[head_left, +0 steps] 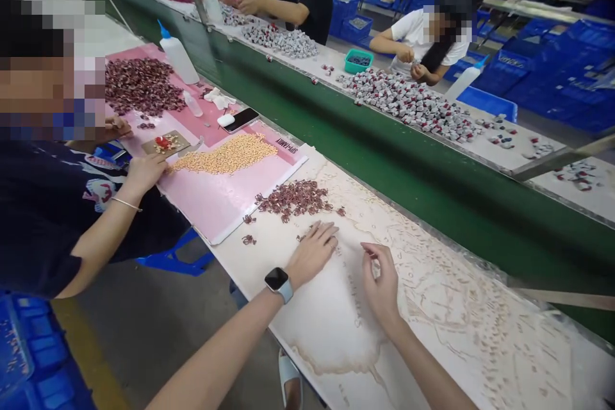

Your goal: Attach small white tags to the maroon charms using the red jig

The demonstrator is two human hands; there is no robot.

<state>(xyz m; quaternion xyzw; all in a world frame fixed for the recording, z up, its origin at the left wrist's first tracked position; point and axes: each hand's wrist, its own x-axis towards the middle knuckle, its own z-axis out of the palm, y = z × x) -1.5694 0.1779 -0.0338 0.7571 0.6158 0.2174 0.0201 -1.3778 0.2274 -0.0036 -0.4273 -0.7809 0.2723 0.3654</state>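
Observation:
My left hand (314, 251), with a watch (277, 279) on its wrist, lies palm down with fingers stretched out on the pale tabletop (331, 327). By its fingertips is a small dark brown piece, partly covered. Just beyond it is a pile of small reddish-brown, claw-like pieces (300, 198), and a few loose ones (248, 239) lie to its left. To the right, my right hand (383, 282) is raised slightly with fingers curled and thumb and fingertips close together. Whatever may be between those tips is too small to make out.
A co-worker's hand (147, 173) at left touches yellow pieces (230, 155) on a pink mat (202, 205). A phone (243, 120) and a glue bottle (179, 57) stand farther back. Behind a green belt (331, 118), people handle grey pieces (408, 102).

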